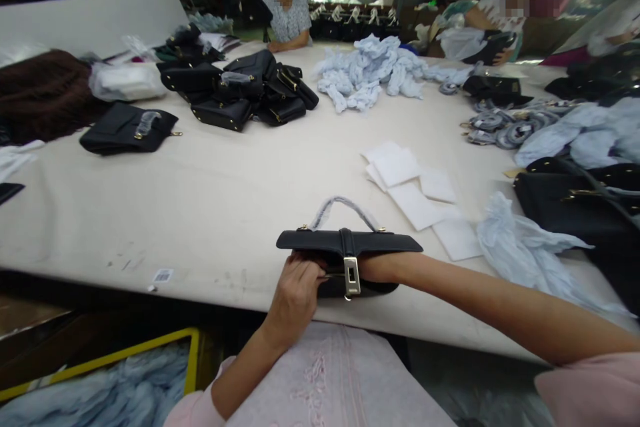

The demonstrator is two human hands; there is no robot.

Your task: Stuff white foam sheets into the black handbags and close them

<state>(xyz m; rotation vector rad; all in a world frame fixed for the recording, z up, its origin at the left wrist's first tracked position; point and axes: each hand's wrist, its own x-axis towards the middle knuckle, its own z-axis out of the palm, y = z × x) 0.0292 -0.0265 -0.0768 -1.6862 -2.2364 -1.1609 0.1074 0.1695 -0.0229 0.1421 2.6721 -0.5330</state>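
Near the front edge of the table is a black handbag; the left hand pinches its opening, the right hand reaches inside, grip hidden. Tabletop stretches wide leftward.

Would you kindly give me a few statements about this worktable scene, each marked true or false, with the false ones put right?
1. The right hand reaches in under the flap of the black handbag. True.
2. White sheets lie on the table, beyond the handbag and toward the right. True.
3. The left hand is holding one of the white sheets. False: it grips the handbag's edge at the opening.
4. The handbag's handle lies flat on the table. False: it arches up above the flap.
5. The yellow-rimmed bin holds crumpled pale blue material. True.
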